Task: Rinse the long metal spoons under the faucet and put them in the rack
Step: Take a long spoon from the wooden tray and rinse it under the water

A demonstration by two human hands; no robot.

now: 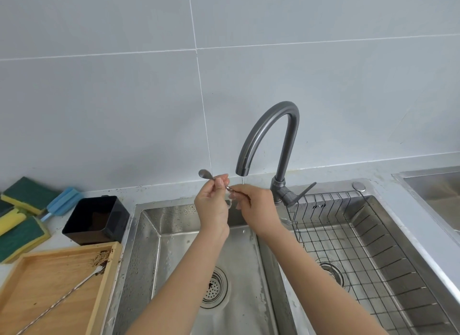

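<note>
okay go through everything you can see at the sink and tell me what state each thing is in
faucet: running, thin stream
spoon in hands: held near the stream, bowl up-left
left hand: pinches the spoon
right hand: grips the handle
spoon on wooden tray: lying flat, dirty tip
wooden tray: soiled at a corner
rack: no spoons
black container: open top

green-yellow sponges (23,211), black bin (97,220), grey faucet (271,133)

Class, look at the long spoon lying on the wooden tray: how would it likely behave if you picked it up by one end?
The spoon looks like thin twisted metal, so probably stiff and light. Its slim shaft may roll or slip in the fingers. Dark residue near its bowl on the tray suggests that end is messy.
</note>
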